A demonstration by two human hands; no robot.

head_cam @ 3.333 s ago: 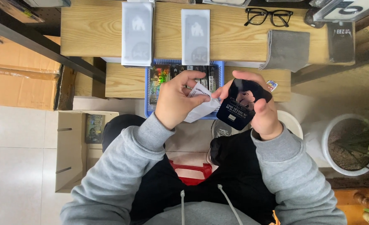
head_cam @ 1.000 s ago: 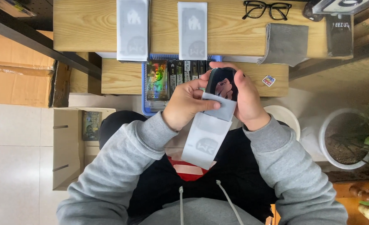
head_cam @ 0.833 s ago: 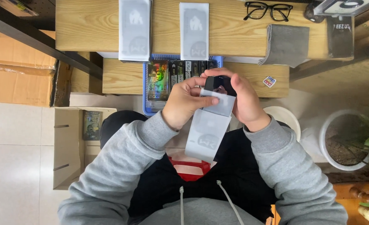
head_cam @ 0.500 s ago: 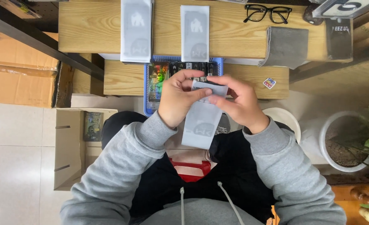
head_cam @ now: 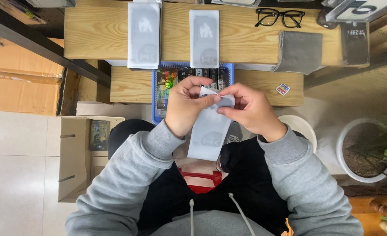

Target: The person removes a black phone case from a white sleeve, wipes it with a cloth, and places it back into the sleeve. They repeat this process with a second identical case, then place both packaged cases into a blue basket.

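Grey plastic sleeve (head_cam: pixel 209 131) pinched at its top edge between my left hand (head_cam: pixel 185 105) and right hand (head_cam: pixel 250 111), sealing looks underway; pressing evenly comes next.

Single view only, taken from a head-worn camera aimed almost straight down. Both hands are framed close at centre, the table (head_cam: pixel 246 43) is seen along the top edge, the floor (head_cam: pixel 19 175) at left. No second view.
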